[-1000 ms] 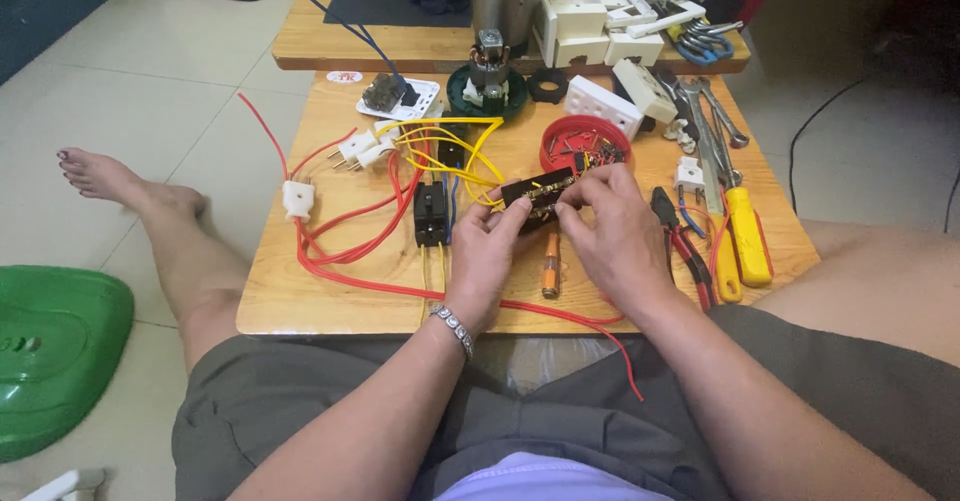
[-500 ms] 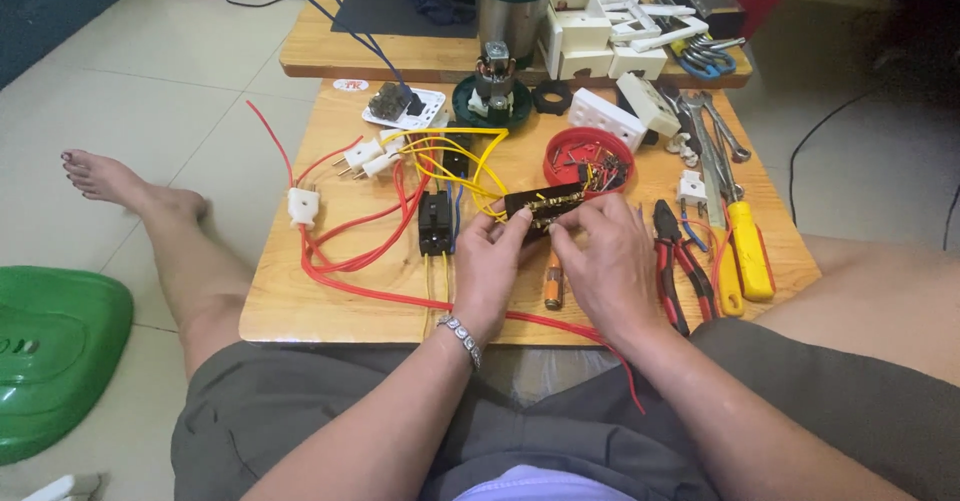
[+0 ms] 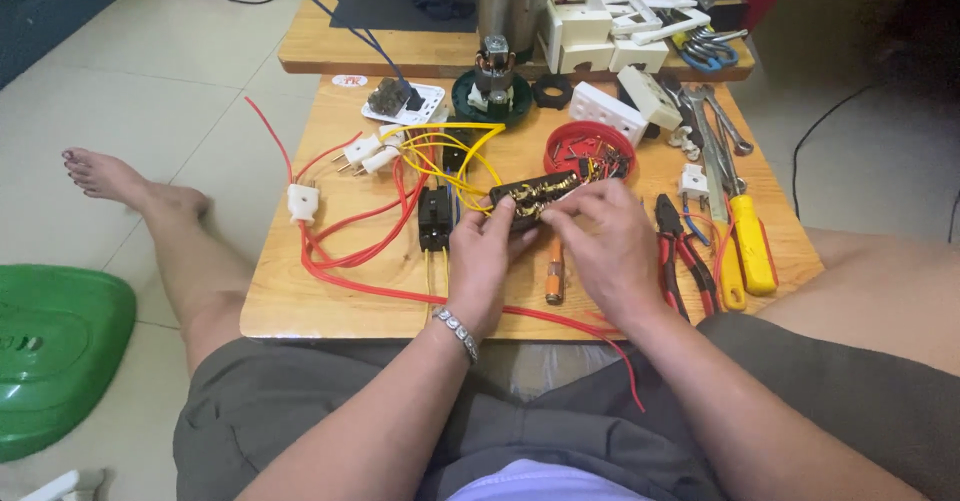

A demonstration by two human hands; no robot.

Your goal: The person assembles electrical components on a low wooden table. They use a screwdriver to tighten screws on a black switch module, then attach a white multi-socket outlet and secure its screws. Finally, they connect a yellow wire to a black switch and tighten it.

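I see a black terminal block [image 3: 535, 197], long and narrow, lifted just above the wooden table [image 3: 300, 301] and tilted up toward the right. Its upper face shows a row of brass screw terminals. Yellow wires [image 3: 440, 156] loop from its left end toward the table's far side.

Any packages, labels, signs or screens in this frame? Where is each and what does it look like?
Round sticker: far left corner of the near wooden table, white with red marks.
White boxes: far table, behind the red bowl; whether packaging or parts, I cannot tell.
No screens or signs visible.
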